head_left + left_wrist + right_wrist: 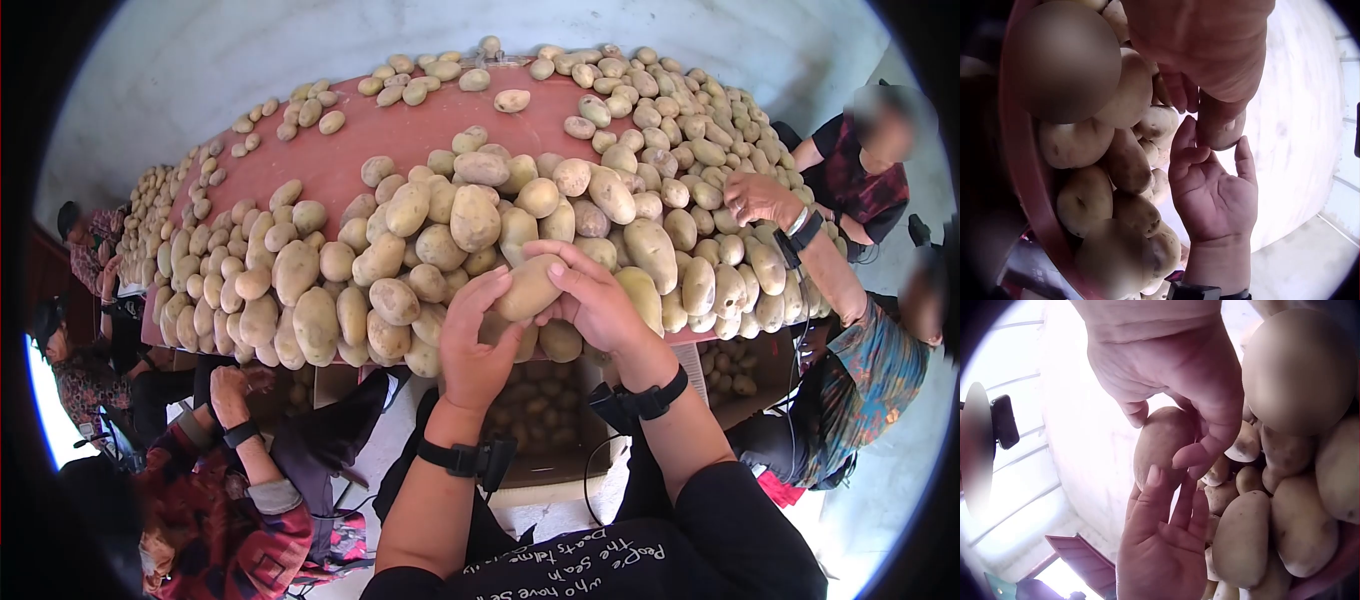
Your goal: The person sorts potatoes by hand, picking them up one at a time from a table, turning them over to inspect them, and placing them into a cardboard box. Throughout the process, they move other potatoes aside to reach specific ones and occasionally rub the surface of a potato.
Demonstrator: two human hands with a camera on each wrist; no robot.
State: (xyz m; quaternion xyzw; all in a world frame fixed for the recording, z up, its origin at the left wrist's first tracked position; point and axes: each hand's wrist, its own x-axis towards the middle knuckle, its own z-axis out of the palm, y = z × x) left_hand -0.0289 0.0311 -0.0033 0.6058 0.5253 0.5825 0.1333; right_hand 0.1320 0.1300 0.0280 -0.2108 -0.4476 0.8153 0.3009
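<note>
In the head view, a smooth tan potato (530, 288) is held up between both hands, over the near edge of a big potato pile (450, 235). My left hand (478, 345) grips its left end; the right wrist view shows the left thumb (1155, 477) lying against the skin. My right hand (605, 308) holds the other end, its thumb on the upper side. Seen from the left wrist, the right hand (1216, 200) has its fingertips at the potato's (1219, 128) end. Both wrists wear black straps with cameras.
The red tabletop (400, 140) bears potatoes heaped along its near edge and right side. Below the edge stands a cardboard box (545, 470) of potatoes. Another person's hand (765, 200) reaches over the pile at right. A person in a patterned red top (225, 500) sits at left.
</note>
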